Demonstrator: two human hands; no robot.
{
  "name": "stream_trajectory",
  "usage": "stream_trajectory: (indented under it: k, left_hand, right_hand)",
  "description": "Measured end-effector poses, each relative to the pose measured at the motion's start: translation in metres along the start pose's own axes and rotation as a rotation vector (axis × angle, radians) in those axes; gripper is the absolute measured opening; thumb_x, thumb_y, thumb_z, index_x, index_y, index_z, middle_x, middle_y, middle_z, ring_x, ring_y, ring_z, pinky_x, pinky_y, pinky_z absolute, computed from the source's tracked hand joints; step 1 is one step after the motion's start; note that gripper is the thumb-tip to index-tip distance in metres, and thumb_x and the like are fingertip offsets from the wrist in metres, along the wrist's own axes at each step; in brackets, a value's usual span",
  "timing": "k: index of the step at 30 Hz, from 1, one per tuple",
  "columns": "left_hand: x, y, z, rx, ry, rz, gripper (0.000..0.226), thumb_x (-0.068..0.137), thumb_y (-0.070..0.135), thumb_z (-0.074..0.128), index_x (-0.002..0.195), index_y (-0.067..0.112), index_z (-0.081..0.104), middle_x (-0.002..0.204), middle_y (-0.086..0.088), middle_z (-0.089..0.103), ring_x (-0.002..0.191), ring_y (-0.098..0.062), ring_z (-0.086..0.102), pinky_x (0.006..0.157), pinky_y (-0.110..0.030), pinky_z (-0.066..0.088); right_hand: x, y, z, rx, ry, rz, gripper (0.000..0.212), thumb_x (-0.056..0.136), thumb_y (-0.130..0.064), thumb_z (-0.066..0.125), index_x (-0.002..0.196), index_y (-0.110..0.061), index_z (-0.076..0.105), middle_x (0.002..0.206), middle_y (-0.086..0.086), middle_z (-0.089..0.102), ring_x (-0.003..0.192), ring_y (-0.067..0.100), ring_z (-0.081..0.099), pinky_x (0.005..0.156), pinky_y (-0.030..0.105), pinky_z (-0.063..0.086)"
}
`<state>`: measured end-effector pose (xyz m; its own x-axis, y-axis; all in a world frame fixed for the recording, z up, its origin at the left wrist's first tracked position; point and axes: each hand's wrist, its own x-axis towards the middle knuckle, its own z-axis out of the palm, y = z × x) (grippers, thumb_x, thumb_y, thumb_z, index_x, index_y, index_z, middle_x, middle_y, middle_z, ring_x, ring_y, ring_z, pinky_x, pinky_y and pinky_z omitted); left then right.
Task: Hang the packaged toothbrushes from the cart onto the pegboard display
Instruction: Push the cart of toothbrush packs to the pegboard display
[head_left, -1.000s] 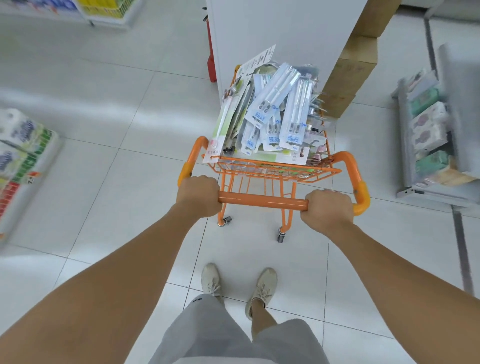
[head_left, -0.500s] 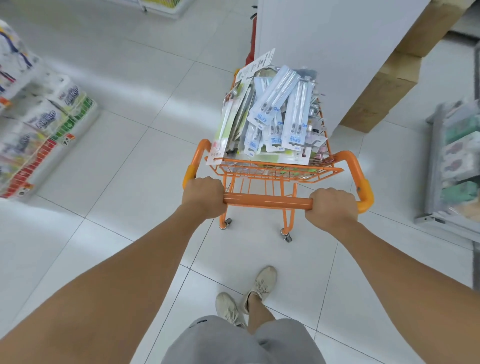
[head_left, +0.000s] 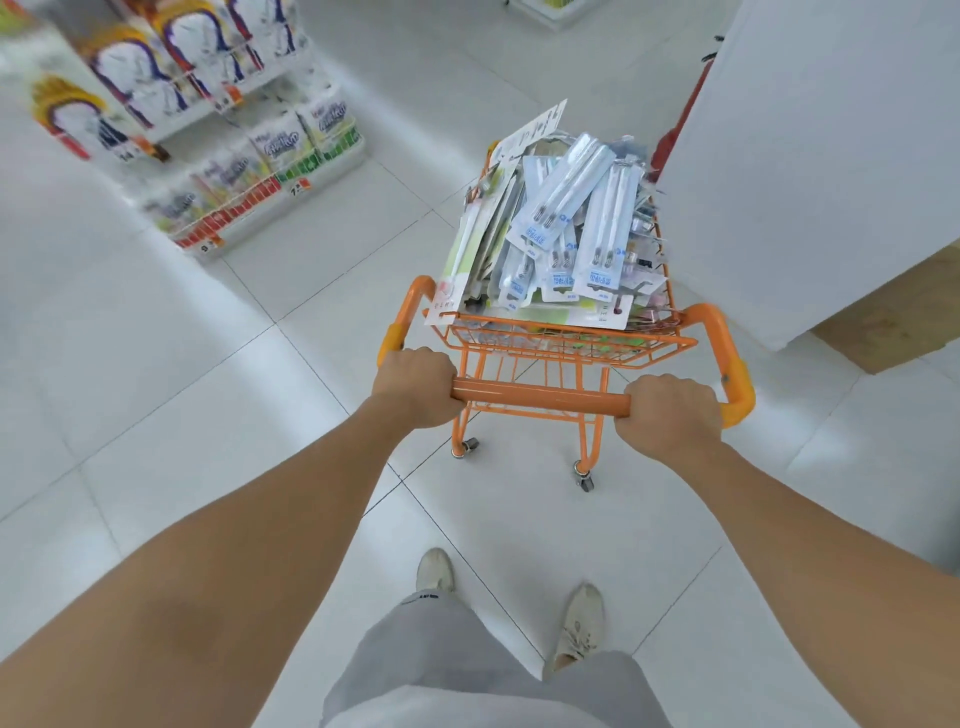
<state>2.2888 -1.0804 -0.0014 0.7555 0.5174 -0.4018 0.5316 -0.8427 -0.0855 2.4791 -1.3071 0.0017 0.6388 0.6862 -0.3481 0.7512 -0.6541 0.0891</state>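
Since the earlier frames the view has swung leftward; shelves of packaged paper goods (head_left: 228, 171) now fill the upper left, the white panel (head_left: 831, 171) has slid to the right edge, and the shelving formerly at my right is out of frame; my feet have changed stride, so I judge the cart (head_left: 566, 343) to be rolling through a turn.

My left hand (head_left: 415, 387) is clenched round the orange handle bar (head_left: 540, 397) at its left end; my right hand (head_left: 670, 410) grips the same bar at its right end; neither holds any merchandise.

The packaged toothbrushes (head_left: 561, 228) lie heaped in the cart's basket, piled above its rim, several blister cards overhanging the near edge; the heap appears undisturbed.

Progress, as judged: none of the hanging has begun; no pegboard display is in view; the work in hand is transport only. Remaining: bring the cart to the display, park it, then lift the packs out and hang each on a peg. Loose overhanging cards may slip off during the turn.
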Motion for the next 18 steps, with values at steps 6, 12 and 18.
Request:
stream_trajectory:
  k: [6, 12, 18]
  left_hand:
    - [-0.034, 0.009, 0.013, -0.072, -0.022, -0.196, 0.025, 0.085, 0.035, 0.051, 0.063, 0.024, 0.055, 0.064, 0.007, 0.058, 0.066, -0.015, 0.059, 0.081, -0.034, 0.051]
    - [-0.058, 0.005, 0.033, -0.141, 0.002, -0.316, 0.03, 0.086, 0.043, 0.051, 0.062, 0.025, 0.051, 0.064, 0.008, 0.056, 0.068, -0.015, 0.059, 0.082, -0.034, 0.051]
    - [-0.072, -0.008, 0.044, -0.243, 0.02, -0.442, 0.026, 0.085, 0.045, 0.051, 0.067, 0.027, 0.056, 0.065, 0.008, 0.058, 0.066, -0.015, 0.061, 0.073, -0.034, 0.056]
  right_hand:
    - [0.019, -0.001, -0.009, -0.067, 0.03, -0.197, 0.015, 0.081, -0.028, 0.058, 0.067, -0.025, 0.054, 0.063, -0.006, 0.052, 0.055, 0.016, 0.049, 0.054, 0.027, 0.035]
    - [0.047, -0.014, -0.016, -0.137, 0.069, -0.362, 0.015, 0.08, -0.032, 0.057, 0.067, -0.025, 0.057, 0.06, -0.006, 0.051, 0.054, 0.016, 0.05, 0.054, 0.027, 0.037]
    - [0.082, -0.043, -0.031, -0.168, 0.078, -0.522, 0.032, 0.085, -0.047, 0.056, 0.059, -0.028, 0.048, 0.057, -0.009, 0.051, 0.056, 0.017, 0.057, 0.056, 0.029, 0.047]
